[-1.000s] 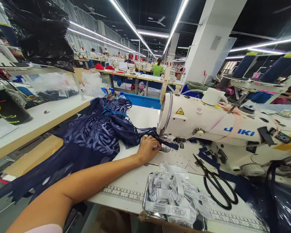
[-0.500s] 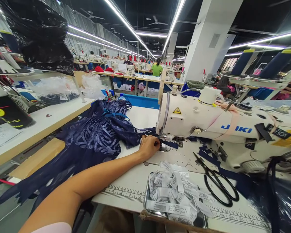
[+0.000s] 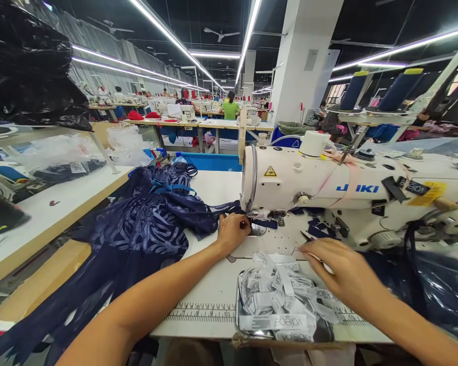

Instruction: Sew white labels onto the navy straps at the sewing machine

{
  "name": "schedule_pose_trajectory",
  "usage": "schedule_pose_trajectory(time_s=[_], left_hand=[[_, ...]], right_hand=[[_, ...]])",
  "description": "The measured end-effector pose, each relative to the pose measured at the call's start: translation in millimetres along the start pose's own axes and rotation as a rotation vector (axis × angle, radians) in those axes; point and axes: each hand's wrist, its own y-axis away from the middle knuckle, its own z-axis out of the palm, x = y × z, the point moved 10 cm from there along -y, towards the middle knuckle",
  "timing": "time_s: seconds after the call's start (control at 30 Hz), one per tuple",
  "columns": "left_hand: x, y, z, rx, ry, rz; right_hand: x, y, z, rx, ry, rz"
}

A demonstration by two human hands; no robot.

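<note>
My left hand (image 3: 233,231) lies at the needle plate of the white sewing machine (image 3: 286,175), its fingers pinched on the edge of a navy garment (image 3: 145,216). The garment, patterned with lighter swirls, spreads leftward off the table. A navy strip (image 3: 266,223) lies under the presser foot area. My right hand (image 3: 338,264) is over the table right of the needle, fingers stretched out and thumb apart, with nothing visible held. Beneath it are black scissors (image 3: 307,236), mostly hidden; only the blade tip shows. A loose thread (image 3: 295,250) lies by its fingertips.
A metal tray (image 3: 237,305) of white printed labels (image 3: 278,295) sits at the table's front edge. Navy scraps (image 3: 320,227) lie beneath the machine arm. Dark plastic-wrapped material (image 3: 442,290) is at right. A side table (image 3: 61,208) stands left. Thread cones (image 3: 353,91) rise behind.
My right hand has come in from the right and now covers most of the scissors. My left hand stays pinched on the garment by the needle. The view has shifted slightly right.
</note>
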Motion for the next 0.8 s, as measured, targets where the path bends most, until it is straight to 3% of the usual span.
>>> schedule_pose_trajectory(time_s=[0.13, 0.27, 0.43, 0.8], left_hand=[[-4, -1, 1.6, 0.015, -0.005, -0.007], [-7, -3, 3.5, 0.006, -0.016, -0.022], [-7, -4, 5.1, -0.016, 0.007, -0.036], [-6, -3, 5.2, 0.001, 0.002, -0.045]], right_hand=[[41, -32, 94, -0.177, -0.403, 0.398], [64, -55, 145, -0.233, -0.678, 0.563], [63, -74, 167, -0.175, -0.715, 0.56], [67, -66, 182, -0.178, -0.596, 0.643]])
